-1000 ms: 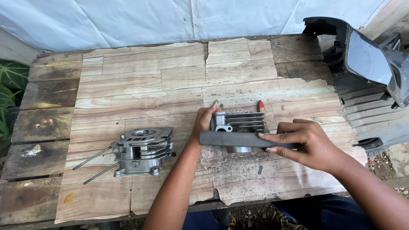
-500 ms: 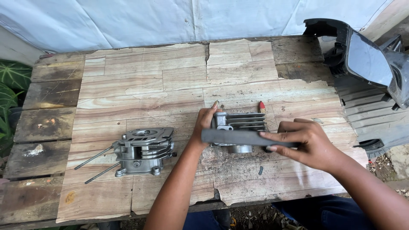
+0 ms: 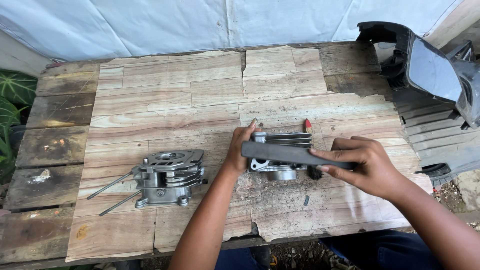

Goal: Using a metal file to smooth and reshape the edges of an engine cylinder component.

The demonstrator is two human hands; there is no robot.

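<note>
Since the earlier frame almost nothing has shifted — the finned engine part [image 3: 282,152] is still gripped at its left end by the left hand [image 3: 240,150]. The dark brush handle [image 3: 295,155] is clamped in the right hand [image 3: 367,167], across the part. Strokes are best kept short; open room is left behind, while the table edge [image 3: 300,235] is near.

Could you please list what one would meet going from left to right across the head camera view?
Green plant leaves → two long studs → finned engine part with studs → left hand → finned cylinder part → right hand holding a dark bar → black scooter panel.
</note>
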